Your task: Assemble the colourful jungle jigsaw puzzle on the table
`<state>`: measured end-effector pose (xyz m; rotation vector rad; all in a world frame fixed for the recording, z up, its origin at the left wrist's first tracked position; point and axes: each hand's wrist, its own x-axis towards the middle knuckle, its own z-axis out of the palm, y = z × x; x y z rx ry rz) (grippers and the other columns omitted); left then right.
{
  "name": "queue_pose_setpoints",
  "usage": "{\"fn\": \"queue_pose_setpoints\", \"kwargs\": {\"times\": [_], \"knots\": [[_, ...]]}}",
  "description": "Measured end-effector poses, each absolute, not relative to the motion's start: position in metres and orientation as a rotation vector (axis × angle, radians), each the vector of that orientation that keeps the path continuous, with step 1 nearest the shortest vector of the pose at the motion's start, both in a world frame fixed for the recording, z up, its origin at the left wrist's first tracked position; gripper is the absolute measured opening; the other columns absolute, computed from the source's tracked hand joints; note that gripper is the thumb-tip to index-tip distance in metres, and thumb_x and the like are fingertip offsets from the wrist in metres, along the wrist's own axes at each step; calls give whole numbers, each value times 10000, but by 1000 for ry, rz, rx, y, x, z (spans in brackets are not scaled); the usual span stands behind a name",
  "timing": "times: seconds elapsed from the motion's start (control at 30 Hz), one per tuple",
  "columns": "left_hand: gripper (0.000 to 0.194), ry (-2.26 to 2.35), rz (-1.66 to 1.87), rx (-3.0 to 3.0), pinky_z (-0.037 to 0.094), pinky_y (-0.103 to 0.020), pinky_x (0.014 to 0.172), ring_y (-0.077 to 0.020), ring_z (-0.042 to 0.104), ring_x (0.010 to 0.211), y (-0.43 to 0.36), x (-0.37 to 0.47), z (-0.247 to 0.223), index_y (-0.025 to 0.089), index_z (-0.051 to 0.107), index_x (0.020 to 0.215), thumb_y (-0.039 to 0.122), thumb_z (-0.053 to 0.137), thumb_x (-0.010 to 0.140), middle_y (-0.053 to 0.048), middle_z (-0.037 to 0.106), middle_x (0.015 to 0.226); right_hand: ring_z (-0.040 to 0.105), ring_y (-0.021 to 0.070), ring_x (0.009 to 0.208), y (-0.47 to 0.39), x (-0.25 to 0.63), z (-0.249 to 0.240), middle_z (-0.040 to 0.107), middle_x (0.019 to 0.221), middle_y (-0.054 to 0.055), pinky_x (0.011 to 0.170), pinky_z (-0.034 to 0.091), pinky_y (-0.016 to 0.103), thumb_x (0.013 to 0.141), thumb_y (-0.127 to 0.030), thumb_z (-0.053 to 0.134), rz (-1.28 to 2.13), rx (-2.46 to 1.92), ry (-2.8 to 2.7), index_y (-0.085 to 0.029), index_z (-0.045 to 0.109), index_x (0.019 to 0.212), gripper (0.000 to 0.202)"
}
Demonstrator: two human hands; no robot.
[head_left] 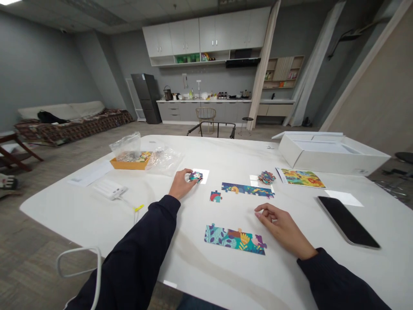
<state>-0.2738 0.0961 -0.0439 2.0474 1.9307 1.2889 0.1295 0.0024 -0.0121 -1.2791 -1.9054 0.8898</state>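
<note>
At the centre-left of the white table, my left hand (181, 183) has its thumb and fingers closed at the edge of a small pile of jigsaw puzzle pieces (195, 176). My right hand (281, 224) hovers or rests over the table with its fingers curled and fingertips together, nothing visible in them. Between the hands lies a single puzzle piece (216, 196) with a red shape on teal. Beyond it is a joined dark blue strip of puzzle pieces (248, 189). Nearer to me lies a joined teal puzzle strip (235, 239) with leaves and a yellow flower.
Another pile of puzzle pieces (266, 177) sits beside a colourful picture card (302, 178). A white box (332, 150) and a black phone (346, 221) are at right. At left are a yellow tray (130, 163), clear plastic bags (164, 159) and a white power adapter (110, 189) with cable.
</note>
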Motion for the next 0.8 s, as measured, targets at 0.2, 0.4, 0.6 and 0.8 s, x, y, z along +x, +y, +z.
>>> {"fn": "queue_pose_setpoints", "kwargs": {"times": [0.2, 0.4, 0.6, 0.8], "knots": [[302, 1632, 1413, 2309, 494, -457, 1009, -279, 604, 1083, 58, -217, -1, 231, 594, 1062, 332, 768, 837, -77, 665, 1091, 573, 185, 653, 3, 124, -7, 616, 729, 39, 525, 470, 286, 857, -656, 658, 994, -1280, -1723, -205, 681, 966, 465], [398, 1069, 1196, 2433, 503, -451, 946, -283, 593, 1064, -6, -102, 13, 252, 575, 1091, 402, 822, 817, -75, 643, 1070, 614, 166, 605, 0, 115, 7, 652, 748, 12, 531, 513, 295, 763, -614, 788, 1451, -1037, -1517, -192, 638, 1087, 553], [385, 836, 922, 2353, 516, -387, 884, -249, 600, 996, -11, -98, 2, 240, 630, 1053, 466, 828, 813, -71, 630, 1043, 579, 131, 560, -4, 145, 9, 644, 619, -16, 561, 457, 263, 673, -500, 888, 1490, -1265, -1656, -163, 652, 866, 455], [171, 648, 578, 2409, 510, -322, 848, -209, 591, 942, -7, -105, -4, 249, 771, 960, 325, 834, 820, -48, 655, 984, 603, 136, 619, -23, 172, 1, 656, 653, -9, 621, 463, 265, 674, -414, 882, 1420, -1361, -1756, -169, 646, 802, 363]]}}
